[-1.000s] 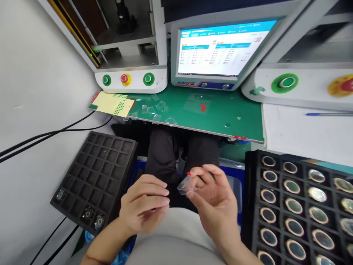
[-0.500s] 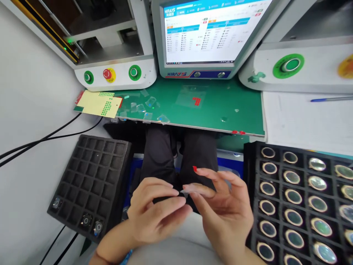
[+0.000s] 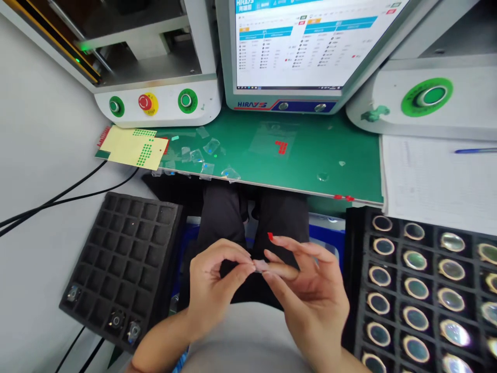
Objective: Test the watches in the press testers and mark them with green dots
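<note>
Both hands meet in front of my lap, fingertips almost touching. My left hand (image 3: 219,282) is closed, thumb and index finger pinching one end of a small translucent whitish piece (image 3: 261,266). On its other side, my right hand (image 3: 316,290) grips the piece between thumb and a finger. Fingertips cover part of it, so its exact kind is unclear. A small red sticker (image 3: 271,236) clings to the raised index fingertip of my right hand, whose other fingers are spread.
Left is a black foam tray (image 3: 128,248) with a few small black parts. Right, another black tray (image 3: 361,259) holds several gold-rimmed round watch-like pieces. Ahead, the green bench (image 3: 248,150) carries clear film scraps, red stickers (image 3: 281,147) and a yellow sticker sheet (image 3: 128,147) below a monitor (image 3: 303,46).
My left fingers have drawn together into a tighter pinch on the translucent piece. The right hand has shifted slightly left, red sticker still on its fingertip. The head view has moved a little.
</note>
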